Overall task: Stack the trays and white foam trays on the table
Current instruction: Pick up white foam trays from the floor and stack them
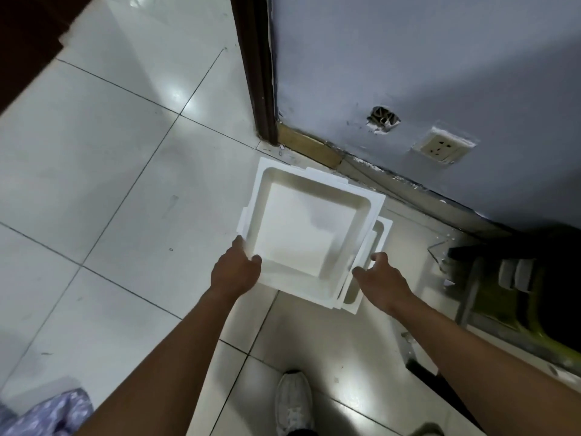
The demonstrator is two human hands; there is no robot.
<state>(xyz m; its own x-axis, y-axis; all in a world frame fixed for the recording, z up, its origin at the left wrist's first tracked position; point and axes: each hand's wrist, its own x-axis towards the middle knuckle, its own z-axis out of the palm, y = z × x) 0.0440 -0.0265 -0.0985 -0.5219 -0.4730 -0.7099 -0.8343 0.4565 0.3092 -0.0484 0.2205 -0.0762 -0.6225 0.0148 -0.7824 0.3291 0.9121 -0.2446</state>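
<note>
Fig., head view, looking down. White foam trays lie nested in a stack at frame centre, near the wall base. I cannot tell whether the stack rests on the tiled floor [125, 158] or is held just above it. Top tray [301, 234] is hollow side up. A lower tray [383, 237] juts out at the stack's right and lower-right edge. L hand [235, 273] grips the top tray's lower-left corner, w/ thumb on the left rim and fingers curled close together over the near rim. R hand [382, 278] is at the stack's right edge, fingers bent and slightly apart; whether they pinch a rim or only touch it, I cannot tell. Upper right: grey wall [440, 58] w/ socket [443, 147] and a broken hole [383, 119]. Bottom centre: one white shoe [294, 401].
</note>
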